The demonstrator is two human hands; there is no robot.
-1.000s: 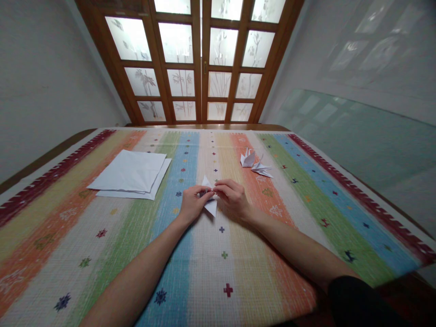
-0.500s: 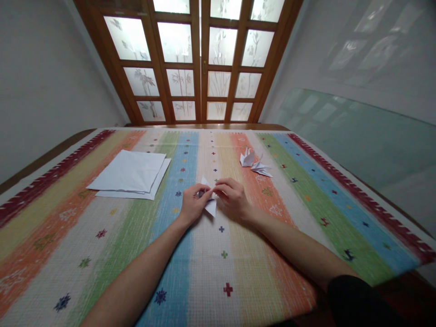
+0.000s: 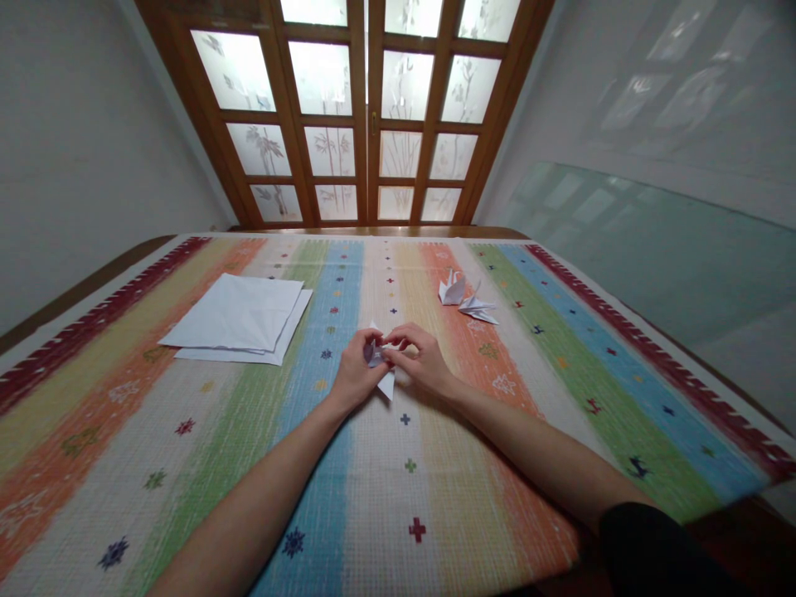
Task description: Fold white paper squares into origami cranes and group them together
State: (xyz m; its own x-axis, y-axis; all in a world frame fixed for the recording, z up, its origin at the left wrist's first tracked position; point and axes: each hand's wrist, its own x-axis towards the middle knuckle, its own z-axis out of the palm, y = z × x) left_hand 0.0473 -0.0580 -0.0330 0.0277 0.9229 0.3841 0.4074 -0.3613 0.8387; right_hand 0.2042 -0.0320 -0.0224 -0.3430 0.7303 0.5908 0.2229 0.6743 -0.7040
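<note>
On the woven striped tablecloth point(image 3: 186, 464), my left hand point(image 3: 354, 377) and right hand point(image 3: 419, 361) pinch a creased, pointed white paper fold point(image 3: 386, 383). Flat sheets point(image 3: 240, 319) lie at ten o'clock, folded cranes point(image 3: 466, 298) at one.

Open cloth near and right; paper on the left, folded figures ahead

Both hands, the left hand point(image 3: 353, 377) and right hand point(image 3: 423, 362), meet mid-bench point(image 3: 560, 531) on a folded paper piece point(image 3: 381, 365). To the left, well apart, lies a stack of white sheets point(image 3: 240, 317). Ahead and right sit two small paper figures point(image 3: 465, 297), just beside each other. The striped cloth point(image 3: 186, 464) toward the near edge and far right lies bare for passing.
</note>
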